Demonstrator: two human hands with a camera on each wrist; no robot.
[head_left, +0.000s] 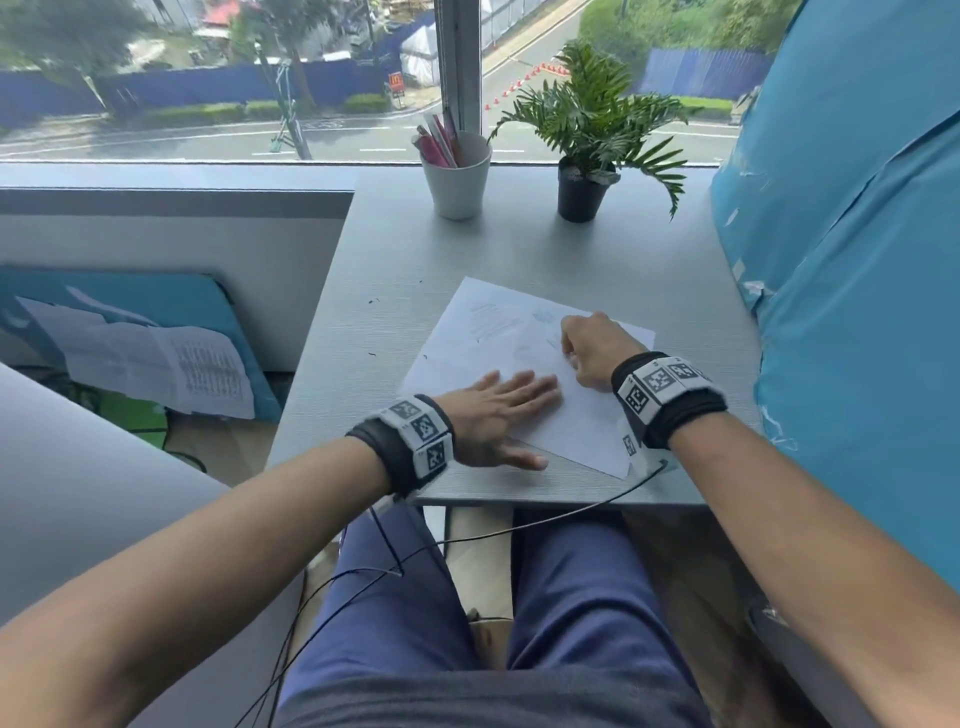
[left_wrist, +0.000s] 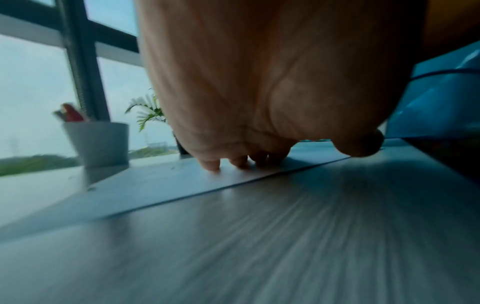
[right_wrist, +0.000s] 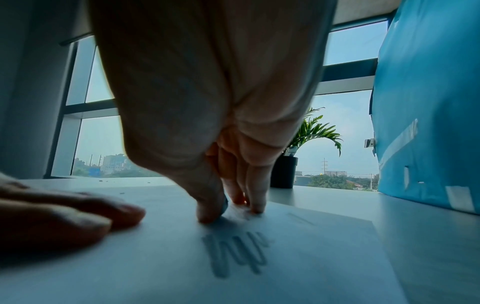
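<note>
A white sheet of paper (head_left: 519, 332) lies tilted on the grey desk (head_left: 374, 364). My left hand (head_left: 511, 410) rests flat on the sheet's near-left part with straight fingers; in the left wrist view its fingertips (left_wrist: 210, 164) press on the paper (left_wrist: 155, 185). My right hand (head_left: 576, 353) is curled over the middle of the sheet. In the right wrist view its thumb and fingers (right_wrist: 207, 214) pinch a small grey-blue object (right_wrist: 225, 202) against the paper (right_wrist: 324, 257), just beyond some scribbled pencil strokes (right_wrist: 236, 253). What the object is I cannot tell.
A white cup of pens (head_left: 457, 176) and a potted plant (head_left: 582, 192) stand at the desk's far end by the window. A blue-wrapped bulk (head_left: 857, 260) borders the desk's right side. Black cables (head_left: 519, 527) hang below the front edge, over my lap.
</note>
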